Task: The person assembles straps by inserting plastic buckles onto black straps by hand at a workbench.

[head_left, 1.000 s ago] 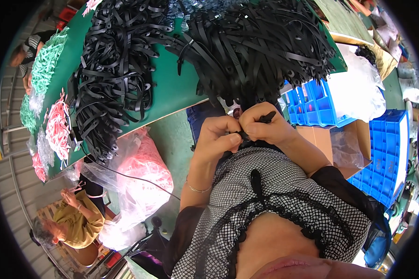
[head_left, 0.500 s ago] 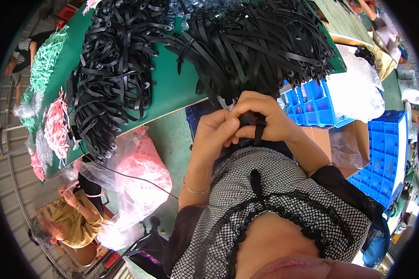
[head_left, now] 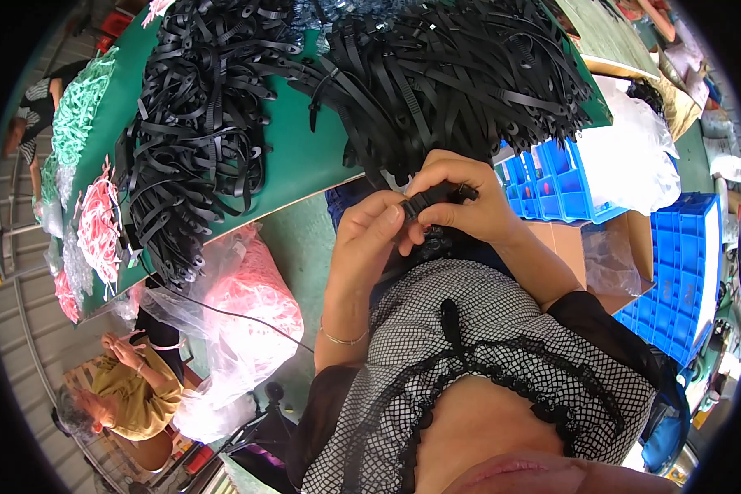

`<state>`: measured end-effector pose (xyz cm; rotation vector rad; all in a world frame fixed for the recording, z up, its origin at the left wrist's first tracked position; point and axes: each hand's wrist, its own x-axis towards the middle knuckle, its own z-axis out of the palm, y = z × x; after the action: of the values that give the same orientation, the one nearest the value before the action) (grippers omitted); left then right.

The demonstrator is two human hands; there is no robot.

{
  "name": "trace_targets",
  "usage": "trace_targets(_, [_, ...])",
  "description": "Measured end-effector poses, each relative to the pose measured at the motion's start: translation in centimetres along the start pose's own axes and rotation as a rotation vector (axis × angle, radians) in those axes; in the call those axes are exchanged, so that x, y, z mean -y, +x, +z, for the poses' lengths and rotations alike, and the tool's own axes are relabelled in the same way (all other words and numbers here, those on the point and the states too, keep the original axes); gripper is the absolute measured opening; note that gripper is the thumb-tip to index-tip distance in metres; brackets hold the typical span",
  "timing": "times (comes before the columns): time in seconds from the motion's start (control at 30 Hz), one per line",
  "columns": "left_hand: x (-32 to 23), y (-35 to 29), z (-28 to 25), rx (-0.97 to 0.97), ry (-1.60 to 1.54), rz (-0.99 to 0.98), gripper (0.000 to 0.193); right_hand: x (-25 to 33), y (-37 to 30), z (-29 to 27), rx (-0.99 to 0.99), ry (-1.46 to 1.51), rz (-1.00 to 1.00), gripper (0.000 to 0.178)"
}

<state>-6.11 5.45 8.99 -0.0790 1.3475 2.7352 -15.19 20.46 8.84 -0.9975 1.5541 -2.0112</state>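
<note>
Close in front of my body, a short black strap with a ridged part is held between both hands. My left hand pinches its left end with thumb and fingers. Curled over the other end is my right hand, and a bit of the strap sticks out beyond its fingers. Part of the strap is hidden by the fingers. Just beyond my hands, a large heap of similar black straps hangs over the edge of the green table. A second long heap of black straps lies to its left.
Green and pink bundles lie at the table's left end. Below stands a clear bag of pink pieces. Blue crates and a cardboard box are at the right. A person sits at the lower left.
The strap has turned from hanging down to lying nearly level between my hands, showing its ridged part. My left hand has shifted slightly left.
</note>
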Motion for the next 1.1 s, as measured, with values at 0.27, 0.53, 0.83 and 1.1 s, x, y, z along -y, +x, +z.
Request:
trace_targets(0.27, [2.5,0.4,-0.8,-0.042,-0.681,0.033,0.02,0.5,0.1,0.2,-0.067,-0.397,-0.065,0.025])
trace_targets(0.53, [0.0,0.4,-0.6,-0.114,-0.129,0.309,0.018,0.2,0.4,0.5,-0.049,-0.654,-0.002,0.019])
trace_targets(0.83, [0.0,0.4,1.6,-0.251,0.283,0.234,0.014,0.7,0.4,0.1,0.111,-0.114,0.238,0.021])
trace_targets(1.1, [1.0,0.8,0.9,-0.203,0.086,0.257,0.029,1.0,0.4,-0.3,-0.055,0.111,0.347,0.005])
